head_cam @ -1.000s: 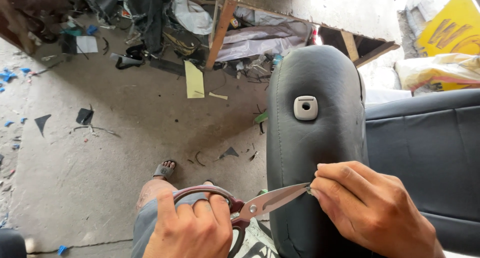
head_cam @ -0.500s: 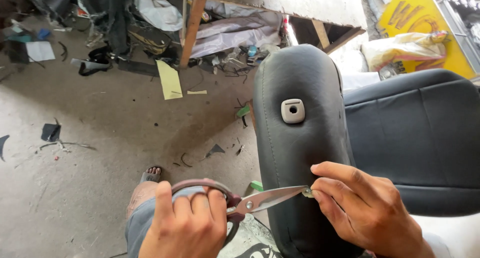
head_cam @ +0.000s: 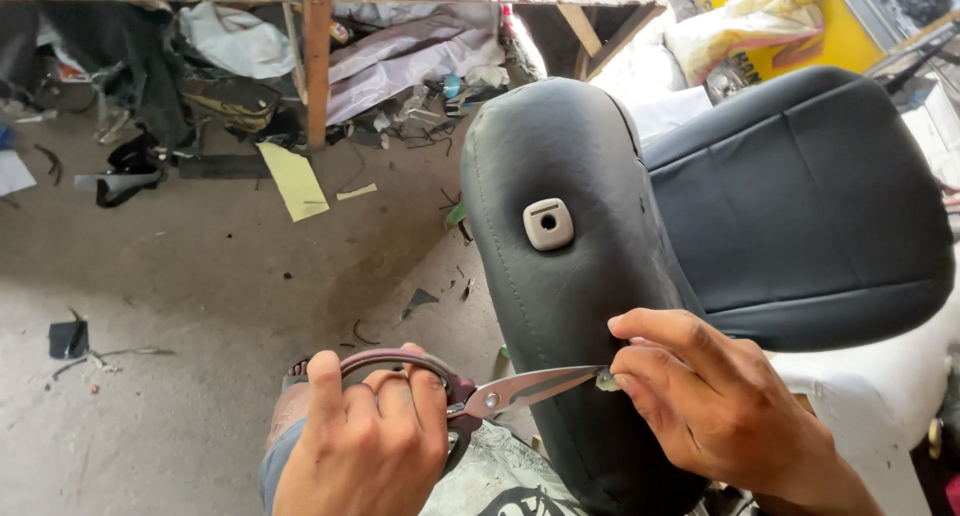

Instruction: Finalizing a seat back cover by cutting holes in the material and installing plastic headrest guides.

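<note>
Scissors lay nearly level across the lower side of a grey seat, blades almost shut, tips at a small pale scrap. The left hand gripped the reddish handles. The right hand pinched that scrap against the seat. A pale plastic fitting sat higher up. Behind, scraps littered the floor under a wooden counter.
</note>
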